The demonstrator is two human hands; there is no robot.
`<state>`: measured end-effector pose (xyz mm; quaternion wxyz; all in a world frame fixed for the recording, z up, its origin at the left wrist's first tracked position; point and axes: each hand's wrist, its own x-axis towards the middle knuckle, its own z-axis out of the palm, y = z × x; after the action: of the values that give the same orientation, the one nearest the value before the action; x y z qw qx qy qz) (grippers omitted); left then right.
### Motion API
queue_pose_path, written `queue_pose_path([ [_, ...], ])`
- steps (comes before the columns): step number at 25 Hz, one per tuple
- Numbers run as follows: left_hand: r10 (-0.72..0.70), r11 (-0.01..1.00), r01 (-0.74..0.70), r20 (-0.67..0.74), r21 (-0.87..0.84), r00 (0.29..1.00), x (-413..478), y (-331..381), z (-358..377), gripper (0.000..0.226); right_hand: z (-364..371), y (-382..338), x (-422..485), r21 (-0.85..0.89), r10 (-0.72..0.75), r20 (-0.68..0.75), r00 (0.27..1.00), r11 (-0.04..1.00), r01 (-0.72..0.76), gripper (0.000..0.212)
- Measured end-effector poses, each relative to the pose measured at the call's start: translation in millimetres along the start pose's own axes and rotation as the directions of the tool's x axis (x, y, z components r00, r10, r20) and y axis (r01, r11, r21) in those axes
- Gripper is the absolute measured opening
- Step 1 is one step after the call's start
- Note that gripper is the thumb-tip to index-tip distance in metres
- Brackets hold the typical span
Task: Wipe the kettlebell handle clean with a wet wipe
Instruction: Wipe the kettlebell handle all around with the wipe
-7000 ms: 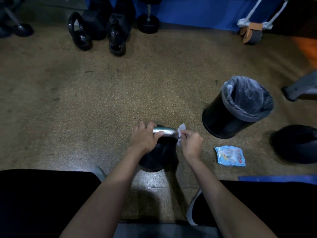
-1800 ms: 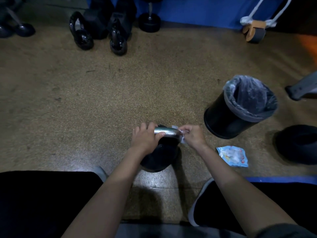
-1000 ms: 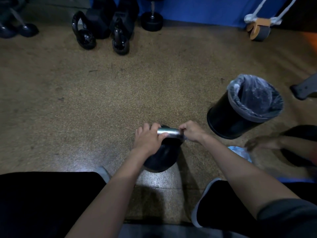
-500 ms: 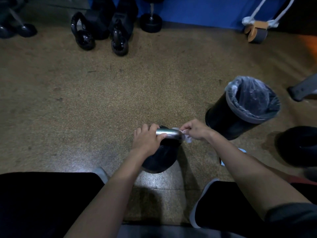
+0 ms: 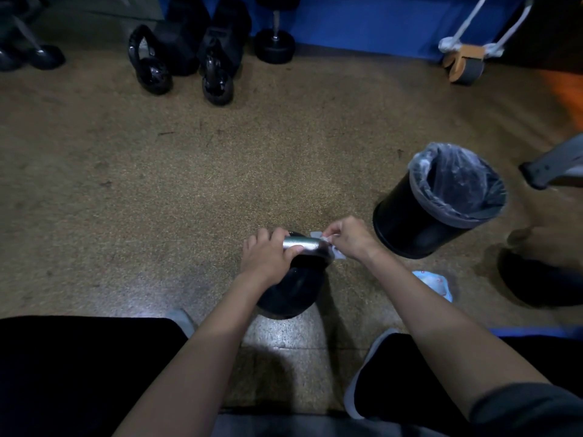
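Head view: the kettlebell (image 5: 291, 293) stands on the floor (image 5: 220, 184) before me. My left hand (image 5: 268, 260) grips its silver handle (image 5: 305, 244); my right hand (image 5: 350, 239) pinches the wet wipe (image 5: 318, 236) at the handle's right end. I should wrap it round and rub firmly.

The kettlebell (image 5: 290, 288) stands on the floor (image 5: 189, 184), with the left hand (image 5: 268, 257) on its handle (image 5: 304, 243) and the right hand (image 5: 350, 239) holding the wet wipe (image 5: 340, 254) at the right end. To its right stands the trash bin (image 5: 403, 234); before the bin lies the wipe packet (image 5: 435, 283).
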<state>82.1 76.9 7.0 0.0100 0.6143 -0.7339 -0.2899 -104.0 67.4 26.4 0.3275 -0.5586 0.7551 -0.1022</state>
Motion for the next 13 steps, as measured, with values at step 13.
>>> queue_pose_path([
  [13,0.009,1.000,-0.009,-0.011,0.010,1.000,-1.3,-0.8,0.1,0.052,4.3,9.5,-6.2,0.000,0.011,-0.042,0.999,1.000,-0.011,0.017],
])
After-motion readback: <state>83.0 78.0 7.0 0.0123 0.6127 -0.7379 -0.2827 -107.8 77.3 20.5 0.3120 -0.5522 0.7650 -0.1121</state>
